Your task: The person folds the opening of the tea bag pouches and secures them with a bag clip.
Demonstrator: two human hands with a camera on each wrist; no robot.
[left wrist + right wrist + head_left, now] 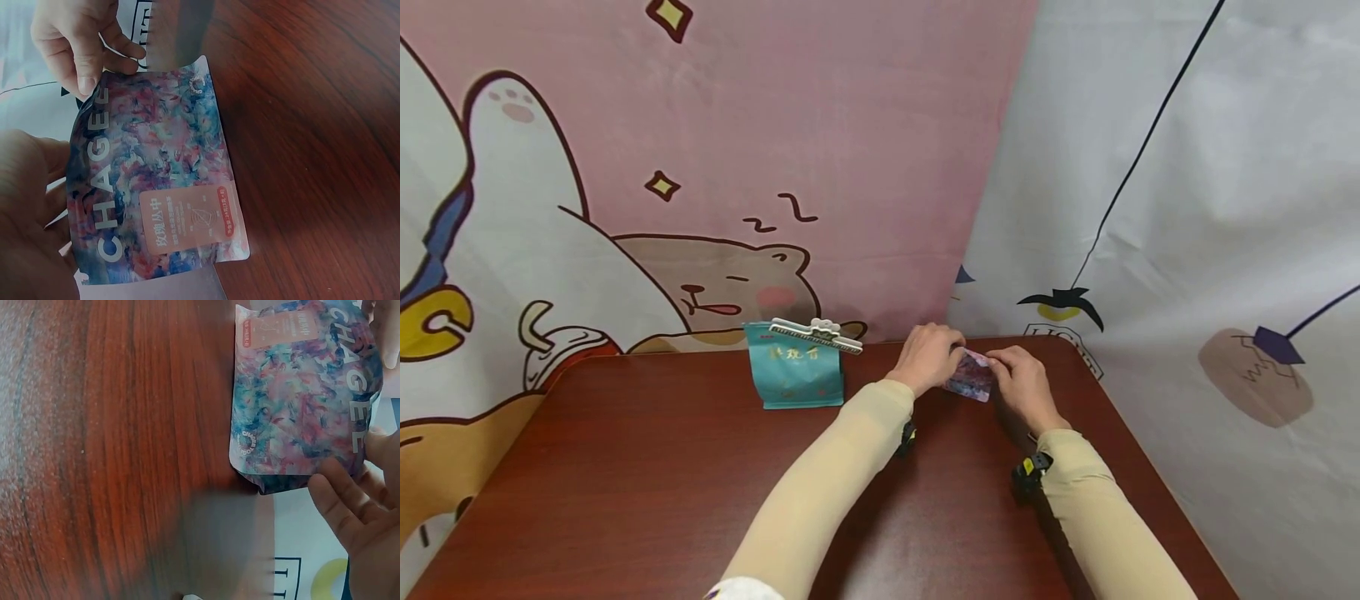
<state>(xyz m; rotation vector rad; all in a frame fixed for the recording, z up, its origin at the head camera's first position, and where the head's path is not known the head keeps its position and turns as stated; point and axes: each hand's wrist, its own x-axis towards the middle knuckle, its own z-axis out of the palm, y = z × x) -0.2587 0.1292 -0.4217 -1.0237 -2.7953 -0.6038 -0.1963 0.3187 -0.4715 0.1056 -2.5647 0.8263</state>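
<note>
Pink-and-blue marbled pouch [972,375], one, at the far edge of the wooden table [647,483], pinched by left hand [929,357] and right hand [1022,379]. One teal bag [795,375] with one white clip [817,334] stands left.

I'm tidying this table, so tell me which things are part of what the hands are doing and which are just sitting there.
In use:
- pink and blue CHAGEE pouch, held at its ends
- left hand
- right hand

Lying about:
- teal pouch, standing apart on the wooden table
- white sealing clip across its top
</note>
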